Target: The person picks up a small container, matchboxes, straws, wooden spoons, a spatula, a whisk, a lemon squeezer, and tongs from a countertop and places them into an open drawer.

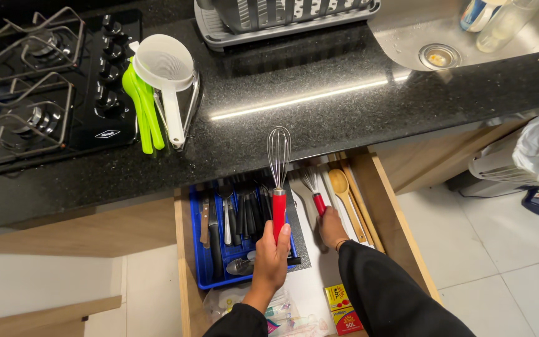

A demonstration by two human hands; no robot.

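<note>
— What's around you on the feed?

— A kitchen. I'm looking down on a black speckled countertop (319, 118) with a strip of light reflected across it. A gas hob (38, 87) sits at the far left, and just beside its knobs lie a white strainer (165, 65) and some green plastic utensils (141, 103). A grey dish rack (282, 19) stands at the back, and a steel sink (469, 37) is at the top right. Below the counter a wooden drawer (400, 237) is pulled open over a pale tiled floor.

— And the hands?

— My left hand (272, 256) is clenched around the red handle of a large whisk (279, 181), holding it upright, with the wire head rising above the counter's front edge. It hangs over the blue cutlery tray (202, 274) on the drawer's left side, which holds dark-handled knives and spoons.

— The other one?

— My right hand (332, 228), in a black sleeve, is down inside the drawer to the right of the tray. Its fingers are closed on the red handle of a small whisk (315, 190), which lies tilted on the white liner, wires pointing to the back.

— Anything next to it?

— Wooden spoons (344, 193) lie just beside it, along the drawer's right wall. Small yellow and red packets (343, 309) rest at the near end.
</note>
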